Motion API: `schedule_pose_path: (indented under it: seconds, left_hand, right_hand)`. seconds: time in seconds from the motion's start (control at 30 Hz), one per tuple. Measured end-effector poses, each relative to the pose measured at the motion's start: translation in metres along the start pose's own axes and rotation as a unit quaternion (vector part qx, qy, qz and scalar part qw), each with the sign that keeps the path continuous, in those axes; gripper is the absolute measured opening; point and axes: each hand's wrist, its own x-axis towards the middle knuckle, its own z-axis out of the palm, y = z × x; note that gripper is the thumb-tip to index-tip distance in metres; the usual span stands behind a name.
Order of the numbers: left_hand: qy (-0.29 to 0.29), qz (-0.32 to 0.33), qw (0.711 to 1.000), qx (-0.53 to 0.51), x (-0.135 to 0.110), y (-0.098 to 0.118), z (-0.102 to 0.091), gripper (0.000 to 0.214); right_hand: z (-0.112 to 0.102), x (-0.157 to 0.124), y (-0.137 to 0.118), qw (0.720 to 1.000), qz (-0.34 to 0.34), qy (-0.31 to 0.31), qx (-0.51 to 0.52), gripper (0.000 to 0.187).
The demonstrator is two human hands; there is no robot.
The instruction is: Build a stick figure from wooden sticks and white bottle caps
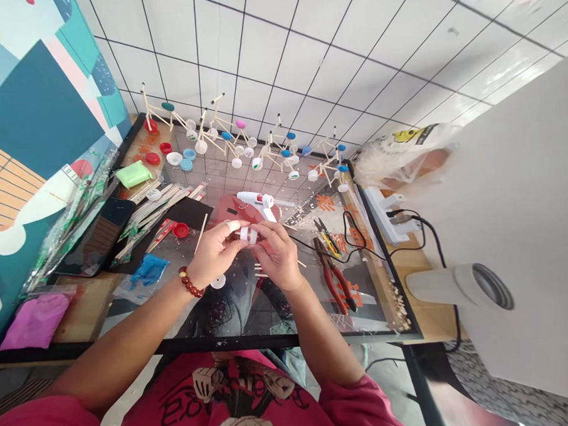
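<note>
My left hand [216, 250] and my right hand [278, 253] meet above the middle of the glass table [250, 305]. Both pinch a small white bottle cap piece [247, 234] between their fingertips. A beaded bracelet [190, 282] circles my left wrist. Just behind the hands lies a white glue gun [261, 203]. Another white cap [218, 282] rests on the glass under my left wrist, and short wooden sticks [259, 270] lie beneath my right hand.
Several stick-and-cap bicycle models [243, 142] stand along the back wall. Loose caps [173, 156], chopsticks [156, 209], a phone [97, 237] and a green bag [134, 174] lie left. Red pliers [336, 280], a power strip [388, 218] and a plastic bag [404, 151] sit right.
</note>
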Motion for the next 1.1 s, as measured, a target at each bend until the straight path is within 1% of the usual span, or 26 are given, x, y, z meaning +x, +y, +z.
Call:
schedule_pose_path:
  seconds: [0.07,0.17,0.27,0.4,0.53,0.6,0.67,0.73,0.77,0.8,0.83,0.87,0.93,1.0,1.03,1.1]
  left_hand:
    - [0.004,-0.009,1.0,-0.003,0.0,0.001,0.0,0.033]
    - [-0.034,-0.035,0.998,-0.042,0.002,0.004,-0.002,0.034]
    - [-0.052,-0.061,0.992,-0.095,0.005,0.005,-0.004,0.038]
    - [-0.047,-0.081,0.987,-0.128,0.005,0.005,-0.003,0.042]
    - [-0.022,-0.075,0.989,-0.129,0.005,0.005,-0.003,0.039]
    - [0.0,-0.075,0.988,-0.139,0.005,0.004,-0.005,0.038]
    - [0.019,-0.082,0.982,-0.167,0.007,0.003,-0.006,0.041]
    - [0.033,-0.093,0.975,-0.198,0.009,0.002,-0.008,0.045]
    - [0.038,-0.097,0.972,-0.211,0.01,0.001,-0.009,0.046]
    - [0.043,-0.101,0.969,-0.22,0.01,0.001,-0.009,0.046]
    - [0.047,-0.106,0.967,-0.227,0.011,0.001,-0.009,0.045]
    - [0.051,-0.109,0.965,-0.233,0.011,0.0,-0.009,0.044]
    - [0.06,-0.113,0.963,-0.237,0.011,0.0,-0.009,0.043]
    - [0.066,-0.114,0.963,-0.236,0.011,0.0,-0.008,0.043]
    - [0.069,-0.113,0.963,-0.236,0.012,-0.001,-0.008,0.043]
    - [0.077,-0.112,0.961,-0.242,0.012,-0.001,-0.009,0.042]
  right_hand:
    - [0.0,0.0,0.0,1.0,0.003,0.004,-0.003,0.037]
    - [0.0,0.0,0.001,1.0,-0.005,-0.005,-0.009,0.039]
    - [0.001,-0.001,0.002,1.0,-0.005,-0.011,-0.012,0.04]
    - [0.003,-0.001,0.002,1.0,0.008,-0.01,-0.005,0.038]
    - [-0.001,0.003,-0.003,0.999,0.037,0.002,0.014,0.036]
    - [-0.006,0.005,-0.004,0.998,0.061,0.026,0.016,0.028]
    - [-0.012,0.005,0.002,0.993,0.095,0.071,-0.006,0.023]
    - [-0.014,0.005,0.016,0.982,0.13,0.126,-0.057,0.021]
    - [-0.014,0.004,0.024,0.975,0.143,0.148,-0.087,0.018]
    - [-0.012,0.004,0.034,0.969,0.15,0.161,-0.116,0.021]
    - [-0.01,0.005,0.043,0.966,0.152,0.16,-0.137,0.028]
    - [-0.007,0.006,0.052,0.967,0.153,0.142,-0.147,0.034]
    - [0.001,0.008,0.064,0.975,0.163,0.067,-0.134,0.037]
    - [0.007,0.011,0.069,0.976,0.19,-0.004,-0.108,0.034]
    - [0.009,0.012,0.069,0.973,0.207,-0.02,-0.099,0.033]
    - [0.009,0.012,0.064,0.967,0.237,-0.009,-0.09,0.03]
